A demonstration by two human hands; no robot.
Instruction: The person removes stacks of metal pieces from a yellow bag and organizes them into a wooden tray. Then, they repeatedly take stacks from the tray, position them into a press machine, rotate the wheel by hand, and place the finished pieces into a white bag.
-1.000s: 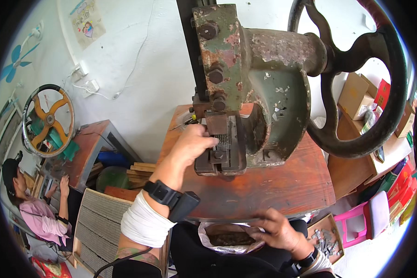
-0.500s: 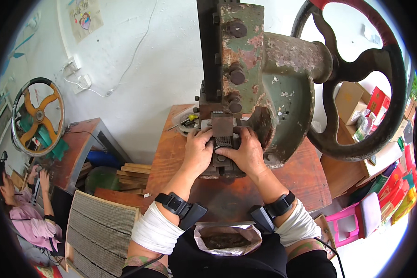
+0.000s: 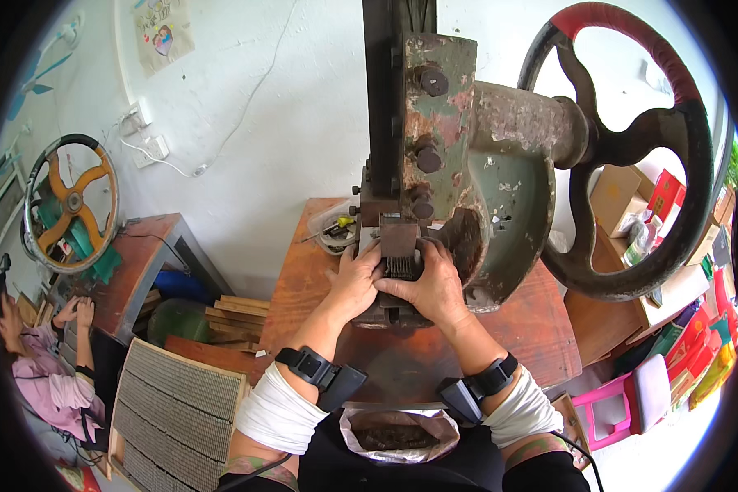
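At the base of a green, worn hand press (image 3: 439, 107), my two hands flank a small stack of dark ridged metal strips (image 3: 401, 267). My left hand (image 3: 356, 279) has its fingers pressed to the stack's left side. On the right side, my right hand (image 3: 435, 284) is closed against it, the thumb reaching across the near edge. A square metal ram block (image 3: 398, 239) stands just behind and above the strips. Fingertips on the far side are partly hidden by the block. Below the hands shows the dark metal base (image 3: 392, 315).
The press's big handwheel (image 3: 619, 148) rises at right. A plastic tub (image 3: 336, 228) with small tools sits left on the wooden table (image 3: 303, 271). An open bag (image 3: 399, 435) lies at my lap. Left are a strip-covered board (image 3: 180, 414) and a co-worker (image 3: 53, 369) near another wheel.
My right thumb has shifted nearer me along the stack, and more of the ridged strips shows. The view has tilted slightly, so the press appears lower. The co-worker's hands have moved closer together.
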